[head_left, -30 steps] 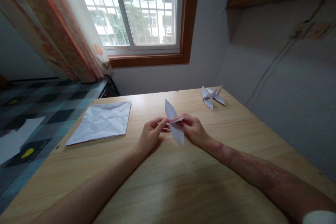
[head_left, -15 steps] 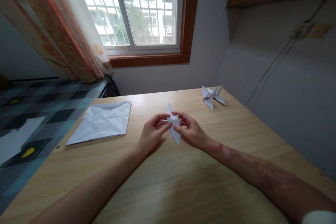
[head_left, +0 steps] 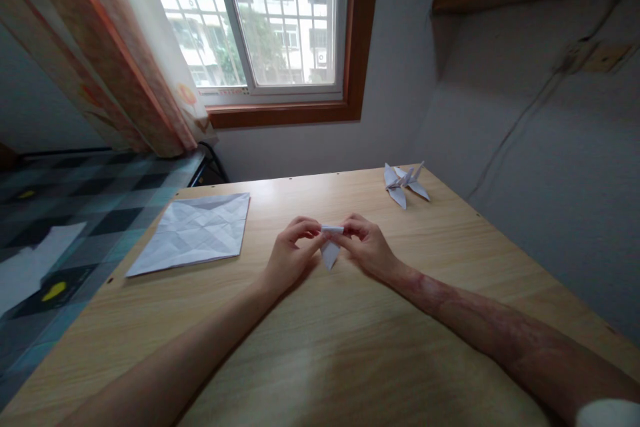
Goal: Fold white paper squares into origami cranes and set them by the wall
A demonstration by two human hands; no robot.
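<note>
A small folded white paper (head_left: 330, 255) is pinched between both hands above the middle of the wooden table. Its top edge lies level as a narrow folded band, and one pointed flap hangs toward me. My left hand (head_left: 299, 240) grips the left end with thumb and fingers. From the other side, my right hand (head_left: 367, 242) pinches the right end. The fingers cover both ends of the band, so the far side of the paper is hidden.
Folded paper cranes (head_left: 404, 183) stand at the table's far right corner. Creased white square paper (head_left: 200, 230) lies flat at the left. Beyond the wooden table (head_left: 280, 360) are a checked bed cover (head_left: 100, 207) with white paper on it, a curtain and a barred window.
The paper's far point, which stuck up between the hands, no longer shows; a level folded edge is there instead. Both hands have shifted slightly at the paper, still holding it.
</note>
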